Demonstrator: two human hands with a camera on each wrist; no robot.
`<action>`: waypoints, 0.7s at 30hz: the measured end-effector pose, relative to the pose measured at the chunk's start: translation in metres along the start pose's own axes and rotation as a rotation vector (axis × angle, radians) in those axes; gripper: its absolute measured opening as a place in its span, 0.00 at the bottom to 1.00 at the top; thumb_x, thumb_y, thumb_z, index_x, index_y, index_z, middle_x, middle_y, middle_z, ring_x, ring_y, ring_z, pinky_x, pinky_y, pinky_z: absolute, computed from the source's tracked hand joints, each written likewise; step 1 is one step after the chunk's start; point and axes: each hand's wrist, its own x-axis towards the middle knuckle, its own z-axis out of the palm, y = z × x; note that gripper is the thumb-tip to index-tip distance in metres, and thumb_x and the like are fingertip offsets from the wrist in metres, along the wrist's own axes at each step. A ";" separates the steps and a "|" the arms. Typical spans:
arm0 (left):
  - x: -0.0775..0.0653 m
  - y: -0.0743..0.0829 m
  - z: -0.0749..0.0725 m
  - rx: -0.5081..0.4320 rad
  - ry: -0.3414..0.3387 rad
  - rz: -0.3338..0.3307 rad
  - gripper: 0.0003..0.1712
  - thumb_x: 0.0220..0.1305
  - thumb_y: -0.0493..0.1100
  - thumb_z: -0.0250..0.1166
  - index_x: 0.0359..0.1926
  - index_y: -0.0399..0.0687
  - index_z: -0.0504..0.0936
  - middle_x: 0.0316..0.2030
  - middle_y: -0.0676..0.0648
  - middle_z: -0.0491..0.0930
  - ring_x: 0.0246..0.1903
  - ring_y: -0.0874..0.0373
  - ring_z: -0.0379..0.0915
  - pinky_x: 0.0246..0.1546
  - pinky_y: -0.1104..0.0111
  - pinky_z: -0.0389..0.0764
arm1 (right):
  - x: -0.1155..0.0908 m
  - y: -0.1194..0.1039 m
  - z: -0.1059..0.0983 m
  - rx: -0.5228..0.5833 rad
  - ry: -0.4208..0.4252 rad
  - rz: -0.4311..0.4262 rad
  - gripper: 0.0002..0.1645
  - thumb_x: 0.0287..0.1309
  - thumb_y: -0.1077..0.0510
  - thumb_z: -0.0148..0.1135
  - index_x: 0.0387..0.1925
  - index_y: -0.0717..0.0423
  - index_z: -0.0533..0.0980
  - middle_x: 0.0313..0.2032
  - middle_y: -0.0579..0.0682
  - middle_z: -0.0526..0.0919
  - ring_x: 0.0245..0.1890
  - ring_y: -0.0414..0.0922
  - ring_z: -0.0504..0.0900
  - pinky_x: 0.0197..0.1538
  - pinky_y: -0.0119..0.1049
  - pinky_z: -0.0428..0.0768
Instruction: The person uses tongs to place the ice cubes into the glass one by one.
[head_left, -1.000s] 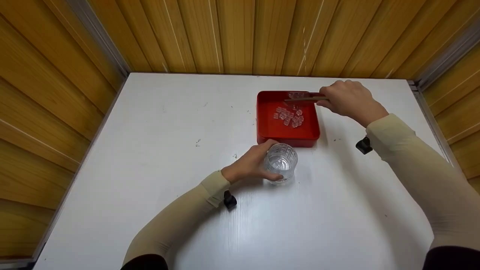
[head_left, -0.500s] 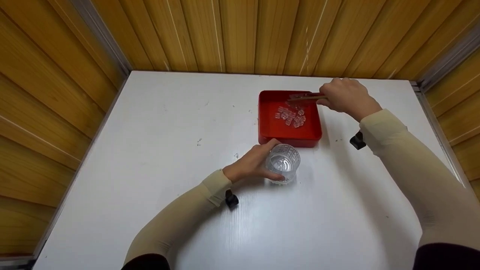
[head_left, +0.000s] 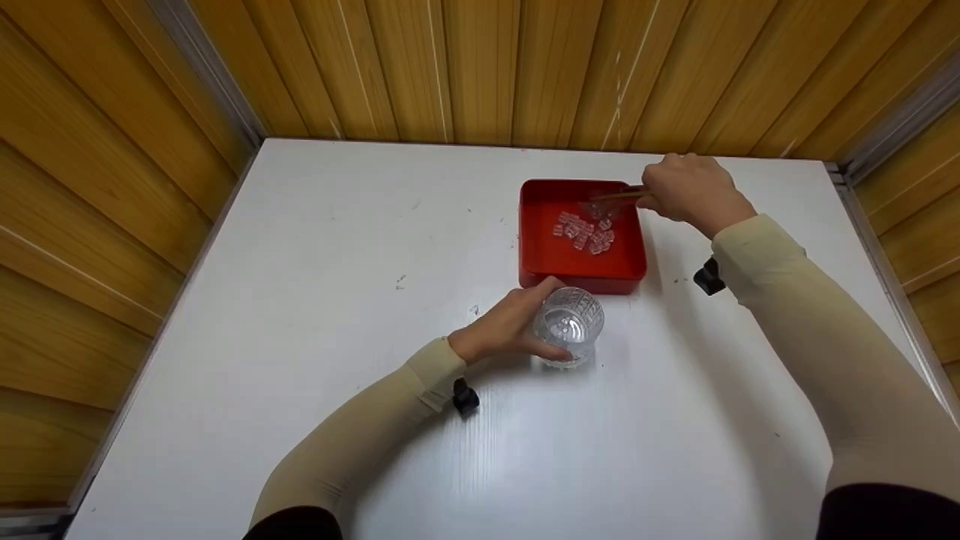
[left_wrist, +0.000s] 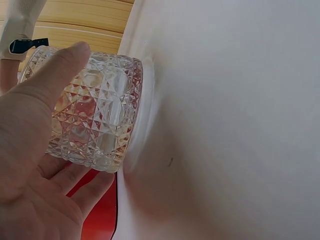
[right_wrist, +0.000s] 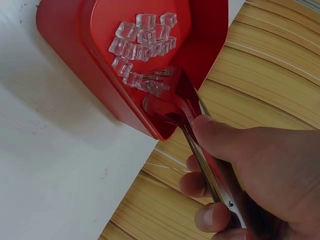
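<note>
My left hand (head_left: 504, 324) grips a clear cut-glass tumbler (head_left: 586, 319) standing on the white table. In the left wrist view the thumb lies over the tumbler's (left_wrist: 95, 107) diamond-patterned side, with the fingers on the opposite side. My right hand (head_left: 694, 193) holds metal tongs (right_wrist: 182, 97), thumb on one arm and fingers round the other. The tongs' pronged end and spoon-like end are inside the red square tray (head_left: 536, 262), at a corner. Several clear ice-like cubes (right_wrist: 145, 47) lie in the tray, and a cube or two sit between the tongs' ends.
The tray stands just behind the tumbler. Wood-patterned panels (head_left: 480, 75) rise behind the white table (head_left: 337, 247) and at both sides. Small dark marks (head_left: 400, 282) dot the tabletop.
The tongs' ends have moved down and closer to the cubes in the tray, the right hand with them. The left hand keeps its hold on the tumbler; the head view shifts slightly.
</note>
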 end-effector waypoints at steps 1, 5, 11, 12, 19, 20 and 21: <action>0.000 0.000 0.000 0.006 0.002 0.004 0.48 0.48 0.54 0.84 0.64 0.45 0.68 0.55 0.47 0.81 0.53 0.56 0.78 0.58 0.70 0.77 | 0.001 0.000 0.000 0.000 -0.005 0.004 0.15 0.68 0.54 0.68 0.43 0.65 0.85 0.25 0.55 0.84 0.22 0.50 0.74 0.24 0.40 0.74; 0.001 0.000 0.000 0.018 0.004 0.012 0.48 0.48 0.54 0.84 0.63 0.45 0.68 0.55 0.47 0.81 0.53 0.55 0.78 0.58 0.70 0.77 | 0.003 0.000 0.000 -0.003 -0.030 0.018 0.15 0.68 0.54 0.67 0.44 0.65 0.85 0.25 0.55 0.83 0.23 0.50 0.74 0.23 0.40 0.74; 0.001 0.000 0.000 0.024 -0.001 -0.003 0.48 0.48 0.55 0.84 0.64 0.45 0.68 0.55 0.47 0.81 0.53 0.55 0.78 0.57 0.71 0.77 | 0.004 0.000 0.001 -0.008 -0.030 0.018 0.16 0.68 0.54 0.67 0.44 0.65 0.84 0.25 0.55 0.82 0.23 0.50 0.74 0.23 0.39 0.73; 0.001 0.000 0.000 0.025 -0.001 -0.003 0.48 0.48 0.55 0.84 0.64 0.45 0.68 0.55 0.47 0.81 0.53 0.55 0.78 0.57 0.71 0.77 | 0.004 0.000 0.001 -0.007 -0.028 0.018 0.16 0.68 0.54 0.67 0.44 0.65 0.84 0.25 0.56 0.82 0.23 0.50 0.74 0.23 0.40 0.74; 0.001 -0.001 0.001 0.014 0.003 0.001 0.48 0.47 0.55 0.84 0.63 0.45 0.68 0.55 0.46 0.81 0.53 0.55 0.78 0.57 0.73 0.76 | 0.004 0.000 0.002 -0.011 -0.018 0.017 0.16 0.68 0.54 0.68 0.43 0.66 0.84 0.26 0.56 0.83 0.23 0.50 0.74 0.25 0.41 0.75; 0.001 -0.001 0.001 0.014 0.002 0.001 0.48 0.47 0.55 0.84 0.63 0.44 0.68 0.54 0.46 0.81 0.53 0.55 0.78 0.57 0.73 0.76 | 0.004 0.000 0.002 -0.010 -0.018 0.017 0.16 0.68 0.54 0.68 0.43 0.66 0.84 0.26 0.56 0.83 0.23 0.51 0.75 0.25 0.41 0.75; 0.001 -0.001 0.001 0.014 0.002 0.000 0.48 0.47 0.55 0.84 0.63 0.44 0.68 0.54 0.46 0.81 0.52 0.55 0.78 0.56 0.73 0.76 | 0.004 0.000 0.003 -0.010 -0.018 0.016 0.16 0.68 0.54 0.68 0.43 0.66 0.84 0.26 0.56 0.83 0.24 0.51 0.75 0.25 0.42 0.75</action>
